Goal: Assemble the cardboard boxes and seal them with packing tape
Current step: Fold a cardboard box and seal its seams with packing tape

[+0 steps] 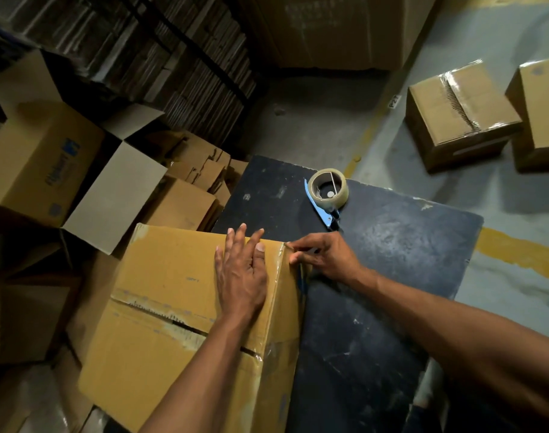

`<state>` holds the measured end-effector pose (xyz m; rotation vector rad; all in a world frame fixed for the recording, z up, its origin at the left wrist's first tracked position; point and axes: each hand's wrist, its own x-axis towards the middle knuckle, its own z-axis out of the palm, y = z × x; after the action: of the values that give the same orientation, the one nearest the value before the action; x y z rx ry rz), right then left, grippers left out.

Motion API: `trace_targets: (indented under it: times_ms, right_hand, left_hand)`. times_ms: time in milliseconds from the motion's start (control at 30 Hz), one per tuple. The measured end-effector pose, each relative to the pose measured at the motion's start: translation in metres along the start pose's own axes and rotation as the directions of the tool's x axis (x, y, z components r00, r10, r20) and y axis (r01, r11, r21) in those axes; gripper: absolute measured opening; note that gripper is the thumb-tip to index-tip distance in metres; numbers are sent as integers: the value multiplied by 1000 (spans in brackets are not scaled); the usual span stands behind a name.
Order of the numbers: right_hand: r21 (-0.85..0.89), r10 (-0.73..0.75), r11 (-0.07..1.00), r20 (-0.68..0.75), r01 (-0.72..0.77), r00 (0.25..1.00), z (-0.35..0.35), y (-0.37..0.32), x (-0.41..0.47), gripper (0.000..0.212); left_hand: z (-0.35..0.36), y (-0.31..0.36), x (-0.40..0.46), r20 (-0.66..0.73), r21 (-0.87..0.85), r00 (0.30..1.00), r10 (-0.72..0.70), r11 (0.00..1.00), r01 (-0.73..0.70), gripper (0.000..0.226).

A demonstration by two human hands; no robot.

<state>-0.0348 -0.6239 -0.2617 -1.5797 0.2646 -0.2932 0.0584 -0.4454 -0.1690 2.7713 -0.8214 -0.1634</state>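
Flat-palmed, our left hand (242, 273) presses the top of the cardboard box (173, 304), fingers straight, no grip closed on anything. To its right, our right hand (326, 257) pinches at the box's far right corner, seemingly the clear tape there. We judge the box light, stiff, hollow, best held by edges; its old tape looks slick. It sits at the counter's (392, 260) left edge. Beyond the box stands the tape dispenser (328, 190). Faint print on the box is unreadable.
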Motion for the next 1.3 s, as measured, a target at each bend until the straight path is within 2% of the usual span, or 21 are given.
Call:
trace_targets:
  times_ms: [67, 167, 233, 333, 500, 567, 633, 700, 767, 900, 967, 1100, 1167, 1233, 1300]
  right_hand:
    - [-129, -90, 988, -12, 87, 996, -2, 5, -2, 34]
    - [-278, -181, 943, 30, 182, 983, -12, -1, 0, 68]
    - [-348, -195, 913, 84, 212, 977, -16, -11, 3, 87]
    - [-477, -192, 843, 165, 248, 968, -7, -27, 8, 98]
    - [-609, -195, 718, 287, 336, 938, 2, -25, -7, 92]
    - [-642, -208, 660, 343, 390, 916, -10, -21, -17, 97]
    - [-677, -256, 603, 338, 423, 906, -17, -25, -23, 100]
    - [-712, -341, 532, 315, 459, 885, -12, -38, -25, 99]
    - [-734, -388, 438, 366, 519, 846, 3, -51, -24, 93]
    - [-752, -385, 269, 489, 601, 783, 27, -43, -29, 79]
    - [-753, -373, 262, 498, 604, 783, 28, -38, -28, 78]
    - [-768, -280, 165, 565, 619, 776, 17, -45, -30, 94]
    - [-764, -307, 194, 549, 615, 778, 23, -55, -39, 95]
    - [-729, -320, 200, 584, 655, 747, 41, -61, -49, 92]
    - [-682, -323, 160, 647, 713, 691, 61, -61, -56, 87]
  left_hand:
    - [0, 0, 1, -5, 3, 1000, 5, 1000, -5, 49]
    - [1, 0, 1, 2, 12, 1000, 3, 1000, -3, 50]
    - [1, 0, 1, 2, 14, 1000, 4, 1000, -4, 50]
    - [1, 0, 2, -4, 15, 1000, 9, 1000, -9, 51]
    - [0, 3, -2, -2, 34, 1000, 22, 999, -22, 55]
    - [-1, 3, -2, 3, 19, 1000, 25, 999, -25, 56]
    - [-3, 3, -4, -14, -34, 1000, 27, 999, -28, 57]
    - [-8, 4, -7, -66, -134, 997, 26, 990, -35, 54]
    - [-16, 1, -15, -128, -220, 992, 14, 974, -43, 46]
    - [-38, -17, -56, -269, -234, 962, -35, 972, -30, 32]
    - [-49, -33, -95, -294, -230, 954, -58, 973, -12, 30]
    - [-64, -68, -188, -316, -160, 948, -36, 987, -16, 35]
    - [-64, -86, -228, -301, -116, 954, -10, 993, -26, 37]
    - [-57, -105, -258, -279, -73, 960, 31, 996, -53, 38]
    - [-49, -119, -276, -235, -64, 971, 49, 996, -66, 54]
